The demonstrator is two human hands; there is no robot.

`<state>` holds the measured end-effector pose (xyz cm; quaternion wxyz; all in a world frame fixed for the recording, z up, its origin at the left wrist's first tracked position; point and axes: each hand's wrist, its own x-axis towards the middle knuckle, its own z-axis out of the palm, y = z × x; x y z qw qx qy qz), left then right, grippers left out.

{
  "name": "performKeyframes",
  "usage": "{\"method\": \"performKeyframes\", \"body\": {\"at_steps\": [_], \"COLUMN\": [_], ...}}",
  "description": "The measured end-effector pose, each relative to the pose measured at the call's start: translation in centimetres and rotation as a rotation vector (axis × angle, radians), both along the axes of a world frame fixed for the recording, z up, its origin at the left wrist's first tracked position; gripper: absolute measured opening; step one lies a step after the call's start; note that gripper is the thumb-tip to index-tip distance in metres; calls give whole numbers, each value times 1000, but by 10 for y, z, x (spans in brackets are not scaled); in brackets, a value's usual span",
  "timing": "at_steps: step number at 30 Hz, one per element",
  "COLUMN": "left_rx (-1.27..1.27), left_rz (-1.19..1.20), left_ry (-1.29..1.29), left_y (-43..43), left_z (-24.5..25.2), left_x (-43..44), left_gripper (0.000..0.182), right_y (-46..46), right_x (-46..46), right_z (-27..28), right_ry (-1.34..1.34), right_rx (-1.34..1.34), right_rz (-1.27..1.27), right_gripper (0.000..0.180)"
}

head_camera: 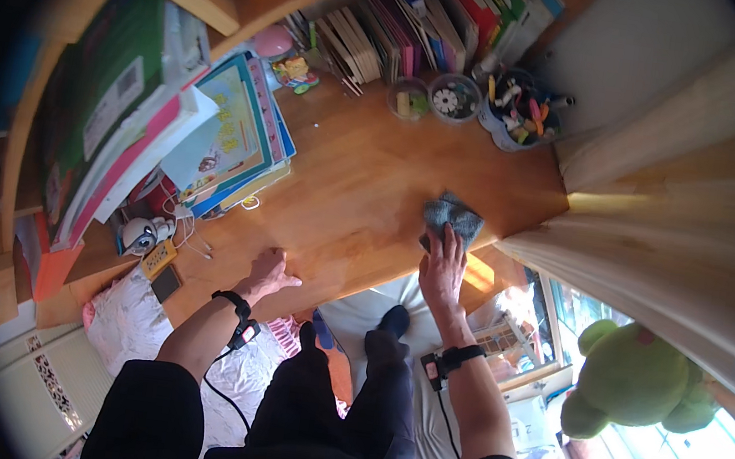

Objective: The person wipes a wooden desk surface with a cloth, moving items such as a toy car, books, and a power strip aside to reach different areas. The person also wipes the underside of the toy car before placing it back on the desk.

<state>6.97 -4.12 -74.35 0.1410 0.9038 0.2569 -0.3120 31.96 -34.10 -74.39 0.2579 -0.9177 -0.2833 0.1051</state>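
A wooden desk top lies before me. My right hand is at its near right edge, with the fingers on a folded grey cloth that lies flat on the wood. My left hand rests near the front edge at the left, fingers apart, with nothing held. Beyond it, a white cable loop lies beside a stack of books and folders. Each wrist wears a black strap with a small device and a cable.
Plastic tubs and a holder of pens stand at the back right, beside a row of books. At left are a white toy-like device and cables. A curtain borders the right; a green plush toy is near the window.
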Motion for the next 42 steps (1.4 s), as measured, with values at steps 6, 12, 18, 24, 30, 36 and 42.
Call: {"method": "performKeyframes", "body": {"at_steps": [6, 12, 18, 24, 30, 36, 42], "left_rx": [-8, -24, -129, -248, -54, -39, -20], "left_rz": [-53, -123, -210, -436, -606, -668, -673], "left_ry": [26, -50, -258, -601, -626, -864, -894], "left_y": [5, 9, 17, 50, 104, 127, 122], "left_z": [-5, 0, 3, 5, -1, -41, -40], "left_x": [-9, -9, -25, -138, -277, -324, -327], "left_gripper": [88, 82, 50, 35, 55, 60, 65], "right_y": [7, 49, 80, 100, 121, 132, 129], "right_x": [54, 74, -61, -173, -237, -245, -258], "right_z": [-23, -49, -58, -34, -51, -71, -45], "right_ry": [-155, -314, -411, -77, -95, -165, -128], "right_rx": [70, 154, 183, 38, -195, -263, -305], "right_rz": [-35, -125, -23, 200, 151, 120, 128], "right_gripper": [50, 39, 35, 46, 56, 51, 51]}}
